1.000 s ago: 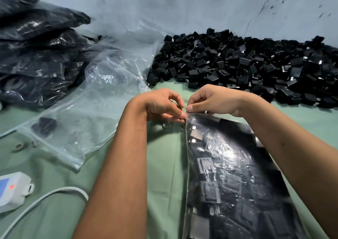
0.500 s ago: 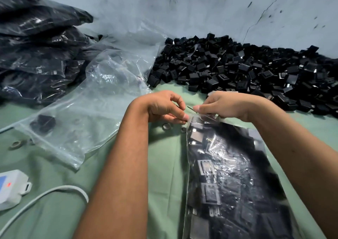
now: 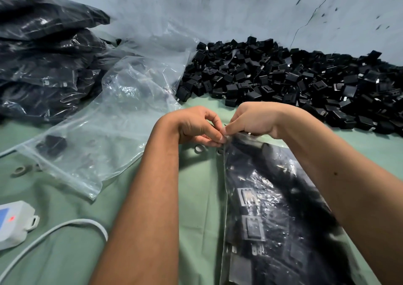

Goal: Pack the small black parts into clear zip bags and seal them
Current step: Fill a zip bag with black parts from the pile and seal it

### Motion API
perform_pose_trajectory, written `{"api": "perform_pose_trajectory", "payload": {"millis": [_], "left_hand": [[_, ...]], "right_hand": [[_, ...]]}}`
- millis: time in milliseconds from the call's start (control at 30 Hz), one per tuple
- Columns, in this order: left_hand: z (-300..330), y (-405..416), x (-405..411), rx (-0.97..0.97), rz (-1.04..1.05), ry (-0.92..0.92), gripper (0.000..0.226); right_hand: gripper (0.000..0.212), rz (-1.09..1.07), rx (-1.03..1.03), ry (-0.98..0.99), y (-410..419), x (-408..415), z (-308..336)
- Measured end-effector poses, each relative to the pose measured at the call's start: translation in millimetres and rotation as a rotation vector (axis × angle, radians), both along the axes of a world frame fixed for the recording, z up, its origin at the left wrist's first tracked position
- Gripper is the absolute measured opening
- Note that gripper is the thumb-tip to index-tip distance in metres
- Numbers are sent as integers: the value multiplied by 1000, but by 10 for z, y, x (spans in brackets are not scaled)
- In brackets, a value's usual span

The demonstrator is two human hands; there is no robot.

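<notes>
My left hand [image 3: 196, 125] and right hand [image 3: 250, 120] meet at the far-left corner of the filled zip bag [image 3: 277, 210], both pinching its top edge, thumb against curled fingers; the exact contact spot sits under my fingertips, so I can't tell whether the zip strip there is closed. The bag lies flat on the green cloth [image 3: 196, 219] in the near right, packed with black parts; its near end runs out of frame and my right forearm covers its right side. Glare on the plastic blurs most of the parts inside, only a few square faces read clearly. A loose pile of black parts [image 3: 294, 82] spreads along the far right against the grey wall [image 3: 218, 7], cut off at the right edge. A heap of empty clear bags [image 3: 113, 119] lies to the left, one dark lump inside the nearest, hard to identify. Far left, stacked packed bags [image 3: 43, 62], cropped by the frame. Two small rings [image 3: 198, 149] sit on the cloth just beside my left hand, one half hidden by the bag edge; another ring [image 3: 20, 171] near left. A white device [image 3: 15, 223] with a red light and a white cable [image 3: 65, 226] at the near left, both cut off.
</notes>
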State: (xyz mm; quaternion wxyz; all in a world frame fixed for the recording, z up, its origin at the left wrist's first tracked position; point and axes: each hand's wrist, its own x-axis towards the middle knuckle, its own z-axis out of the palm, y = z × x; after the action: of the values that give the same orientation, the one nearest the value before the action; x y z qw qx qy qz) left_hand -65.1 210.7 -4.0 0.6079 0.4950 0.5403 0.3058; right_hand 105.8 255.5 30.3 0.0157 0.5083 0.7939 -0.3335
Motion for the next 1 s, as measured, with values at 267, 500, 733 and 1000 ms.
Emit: {"api": "perform_pose_trajectory", "payload": {"millis": [267, 500, 733, 1000], "left_hand": [[-22, 14, 17, 9, 1, -12, 29], [-50, 31, 4, 14, 10, -13, 32], [-60, 55, -2, 19, -9, -16, 33], [-57, 62, -52, 27, -101, 42, 27]], "right_hand": [[6, -32, -42, 103, 14, -90, 22], [26, -64, -109, 97, 50, -138, -11], [9, -107, -176, 221, 92, -94, 15], [40, -8, -61, -60, 118, 86, 69]]}}
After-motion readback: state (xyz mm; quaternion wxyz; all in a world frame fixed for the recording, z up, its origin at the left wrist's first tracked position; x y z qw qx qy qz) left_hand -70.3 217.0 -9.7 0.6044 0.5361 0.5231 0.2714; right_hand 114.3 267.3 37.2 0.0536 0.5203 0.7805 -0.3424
